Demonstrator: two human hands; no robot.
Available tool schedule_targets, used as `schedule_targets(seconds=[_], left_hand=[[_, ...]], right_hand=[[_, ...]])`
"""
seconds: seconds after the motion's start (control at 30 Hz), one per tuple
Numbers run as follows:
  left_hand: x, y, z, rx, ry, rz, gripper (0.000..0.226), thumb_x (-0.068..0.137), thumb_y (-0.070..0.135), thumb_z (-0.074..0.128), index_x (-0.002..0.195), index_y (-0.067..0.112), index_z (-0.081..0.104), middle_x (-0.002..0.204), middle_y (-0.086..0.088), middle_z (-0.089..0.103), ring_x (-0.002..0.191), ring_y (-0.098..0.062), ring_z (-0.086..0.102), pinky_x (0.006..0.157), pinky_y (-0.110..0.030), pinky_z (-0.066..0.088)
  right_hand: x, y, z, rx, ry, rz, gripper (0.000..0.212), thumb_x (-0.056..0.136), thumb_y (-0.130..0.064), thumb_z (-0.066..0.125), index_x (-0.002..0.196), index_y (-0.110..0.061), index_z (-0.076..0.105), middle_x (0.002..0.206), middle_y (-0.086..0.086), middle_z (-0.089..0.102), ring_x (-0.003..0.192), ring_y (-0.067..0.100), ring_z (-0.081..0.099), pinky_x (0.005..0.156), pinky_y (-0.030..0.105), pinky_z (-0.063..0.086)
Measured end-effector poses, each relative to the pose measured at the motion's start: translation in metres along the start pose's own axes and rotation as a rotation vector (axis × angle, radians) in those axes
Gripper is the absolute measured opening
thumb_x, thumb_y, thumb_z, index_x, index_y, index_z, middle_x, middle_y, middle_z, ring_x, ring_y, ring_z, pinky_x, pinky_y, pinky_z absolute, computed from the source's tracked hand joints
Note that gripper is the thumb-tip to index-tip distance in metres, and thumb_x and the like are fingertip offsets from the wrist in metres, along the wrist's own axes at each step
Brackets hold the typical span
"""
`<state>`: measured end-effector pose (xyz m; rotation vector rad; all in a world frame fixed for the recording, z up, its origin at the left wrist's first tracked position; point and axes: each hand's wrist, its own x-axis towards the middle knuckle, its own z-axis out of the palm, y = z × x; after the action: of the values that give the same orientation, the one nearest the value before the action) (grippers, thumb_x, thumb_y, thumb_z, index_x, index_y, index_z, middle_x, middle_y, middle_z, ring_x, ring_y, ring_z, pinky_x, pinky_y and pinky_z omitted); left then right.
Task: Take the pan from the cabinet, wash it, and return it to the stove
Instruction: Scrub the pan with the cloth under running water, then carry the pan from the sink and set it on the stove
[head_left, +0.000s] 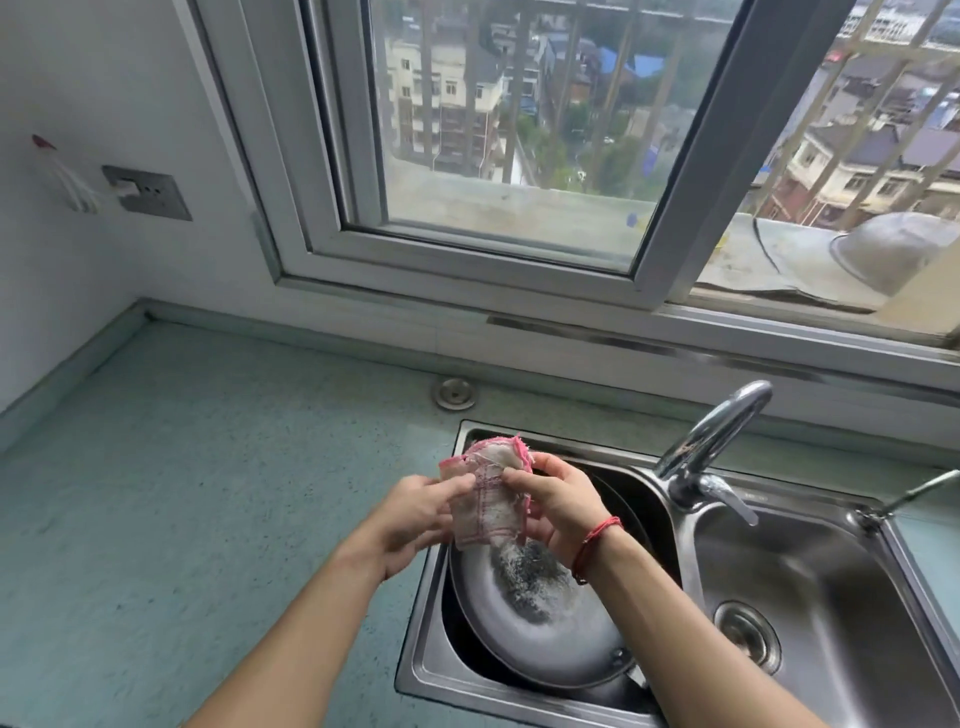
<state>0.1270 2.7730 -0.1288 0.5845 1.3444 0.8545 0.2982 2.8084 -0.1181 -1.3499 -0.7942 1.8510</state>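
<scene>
low in the middle of the frame, the left hand (415, 514) and right hand (558, 501) both pinch a pink-edged cloth (488, 499), fingers closed on its two sides, above the left basin of the steel sink (431, 660). beneath them the pan (540, 634) lies tilted in that basin, its centre darkly stained. right of centre stands the faucet (711, 441).

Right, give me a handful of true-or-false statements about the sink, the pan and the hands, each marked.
1. Both hands, left hand and right hand, hold the pink-edged cloth. True.
2. The pan lies in the right sink basin. False: it lies in the left basin; the right basin holds no pan.
3. A red string is on the left wrist. False: it is on the right wrist.
4. The faucet stands between the basins. True.
</scene>
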Motion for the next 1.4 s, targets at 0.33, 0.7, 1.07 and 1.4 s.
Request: schedule_targets(seconds=[0.33,0.7,1.07,1.4], left_hand=[[0.062,-0.019,-0.054,-0.042,0.151,0.081,0.014,0.086,0.003,0.068,0.1,0.002,0.069,0.093,-0.014,0.073,0.067,-0.017,0.069,0.051,-0.027,0.052],[0.154,-0.006,-0.11,0.441,0.379,0.201,0.02,0.081,0.03,0.078,0.093,0.015,0.073,0.083,0.0,0.074,0.062,-0.018,0.067,0.058,-0.031,0.054],[0.195,0.005,-0.131,0.601,0.448,0.244,0.033,0.091,0.027,0.066,0.12,0.011,0.064,0.107,-0.002,0.071,0.063,-0.02,0.069,0.053,-0.031,0.057],[0.167,-0.004,-0.123,0.744,0.514,0.291,0.037,0.093,0.027,0.062,0.127,0.01,0.062,0.122,-0.005,0.067,0.105,-0.018,0.063,0.092,-0.029,0.048]], right_hand=[[0.062,0.021,0.015,-0.036,0.048,0.235,0.033,0.079,0.018,0.058,0.11,0.008,0.064,0.087,0.019,0.07,0.062,0.025,0.069,0.052,0.034,0.06],[0.18,0.039,0.054,-0.31,0.176,0.154,0.03,0.078,0.016,0.064,0.092,-0.011,0.066,0.076,0.01,0.065,0.047,0.012,0.06,0.043,0.02,0.049],[0.241,0.052,0.061,-0.443,0.239,0.078,0.032,0.071,0.003,0.078,0.091,-0.022,0.072,0.088,0.008,0.075,0.075,0.021,0.073,0.075,0.042,0.061],[0.208,0.045,0.039,-0.506,0.221,-0.009,0.035,0.077,0.003,0.071,0.11,-0.007,0.069,0.099,0.006,0.071,0.082,0.019,0.067,0.087,0.038,0.058]])
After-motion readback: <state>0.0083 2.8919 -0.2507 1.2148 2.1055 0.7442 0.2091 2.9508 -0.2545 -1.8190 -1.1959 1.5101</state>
